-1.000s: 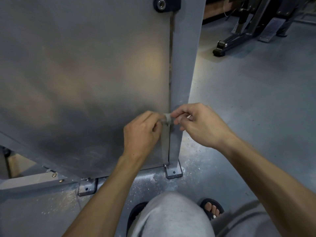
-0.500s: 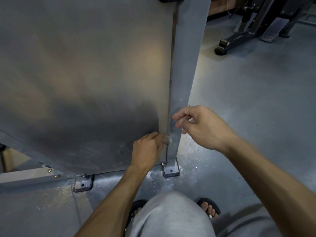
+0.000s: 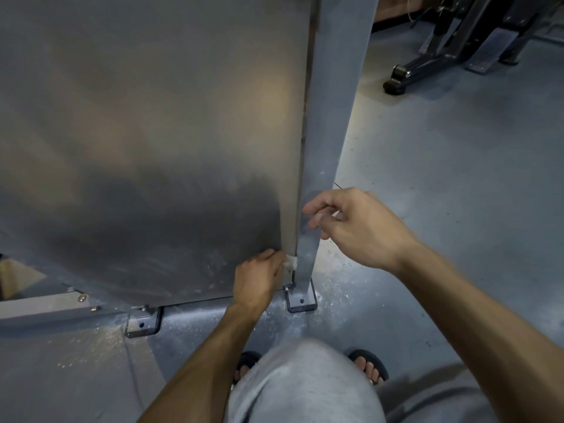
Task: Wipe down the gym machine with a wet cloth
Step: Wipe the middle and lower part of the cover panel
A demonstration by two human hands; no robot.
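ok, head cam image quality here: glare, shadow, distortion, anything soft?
Head view: warm, diffuse glare patch on the metal panel, with a dark shadow across its lower part above the left hand; the wide-angle lens makes the upright post lean; the cloth is tiny and near blown out; the right hand is slightly soft, and the panel shows little detail.

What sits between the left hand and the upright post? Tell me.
Head view: a small pale cloth, pinched by the left hand, pressed into the seam beside the post.
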